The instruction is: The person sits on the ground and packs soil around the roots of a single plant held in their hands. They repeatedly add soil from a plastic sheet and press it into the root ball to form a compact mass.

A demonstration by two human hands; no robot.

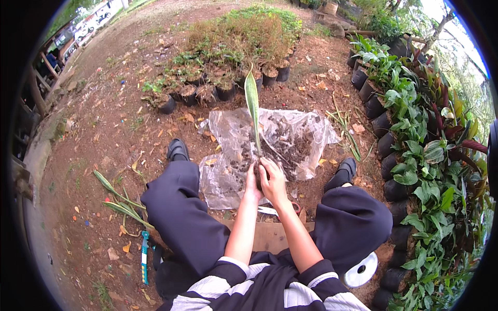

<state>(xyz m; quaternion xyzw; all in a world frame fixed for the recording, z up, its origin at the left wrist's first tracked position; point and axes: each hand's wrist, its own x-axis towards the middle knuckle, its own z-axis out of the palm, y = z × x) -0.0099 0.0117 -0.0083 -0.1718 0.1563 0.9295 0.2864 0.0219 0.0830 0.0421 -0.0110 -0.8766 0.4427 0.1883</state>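
Between my legs, a snake plant leaf (pixel 252 99) stands upright with pale yellow-green edges. My left hand (pixel 253 182) and my right hand (pixel 272 179) are cupped together around its base, pressing a clump of dark soil that my fingers mostly hide. Beneath them a clear plastic sheet (pixel 227 128) lies spread on the ground, crumpled at its edges. Loose dark soil (pixel 295 142) is scattered over the sheet. A pair of scissors (pixel 268 210) with red handles lies just below my right wrist, partly covered by the forearm.
Beyond the sheet stand many potted plants in black bags (pixel 225 91). A row of bagged leafy plants (pixel 404 155) borders the right. Cut snake plant leaves (pixel 124 208) and a teal-handled tool (pixel 144 256) lie left; a white roll (pixel 361 269) sits by my right knee.
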